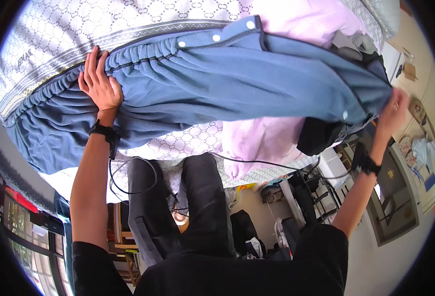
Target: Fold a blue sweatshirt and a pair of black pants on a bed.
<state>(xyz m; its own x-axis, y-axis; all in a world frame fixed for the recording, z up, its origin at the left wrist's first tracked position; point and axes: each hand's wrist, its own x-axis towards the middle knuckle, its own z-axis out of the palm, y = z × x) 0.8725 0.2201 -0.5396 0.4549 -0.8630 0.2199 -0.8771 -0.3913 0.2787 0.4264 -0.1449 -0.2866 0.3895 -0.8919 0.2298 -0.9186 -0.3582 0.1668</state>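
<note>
A long blue fleece garment [237, 84] lies stretched across the bed, with a gathered elastic band, dark piping and white snap buttons along its far edge. My left hand [100, 84] presses flat on the gathered band at the left part, its fingers extended. At the far right, my right hand [395, 111] has its fingers closed on the garment's end and pulls it taut, lifted a little off what lies beneath. Folds bunch up in the cloth below and left of my left hand.
Under the garment are a white patterned bedspread [173, 146] and a pink cloth [257, 140]. Dark clothing [318, 135] lies by the right end. A black cable [257, 161] runs between my wrists, over my legs. Bags and a rack stand on the floor below.
</note>
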